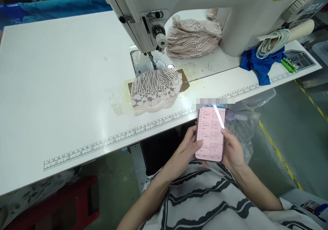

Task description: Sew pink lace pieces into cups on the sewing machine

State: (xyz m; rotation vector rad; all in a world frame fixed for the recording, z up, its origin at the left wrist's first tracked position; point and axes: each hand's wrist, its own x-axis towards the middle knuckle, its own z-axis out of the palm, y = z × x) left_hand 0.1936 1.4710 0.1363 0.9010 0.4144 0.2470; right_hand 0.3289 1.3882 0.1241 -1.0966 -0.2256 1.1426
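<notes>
A phone (211,134) with a lit pink screen full of small text is held upright over my lap, just off the table's front edge. My left hand (186,148) grips its left side, the thumb resting on the screen. Around the right side of the phone is my right hand (232,148), its thumb at the edge. A piece of beige lace (157,91) lies gathered under the needle of the sewing machine (153,64), touched by neither hand. Behind the needle, a pile of folded lace (193,37) rests on the machine bed.
The white table (64,86) has a ruler strip along its front edge. At the right are a blue cloth (261,64), a cord coil (273,44) and a green cutter (288,65). A red stool (58,206) stands below left; a plastic bag (242,131) hangs beside my right hand.
</notes>
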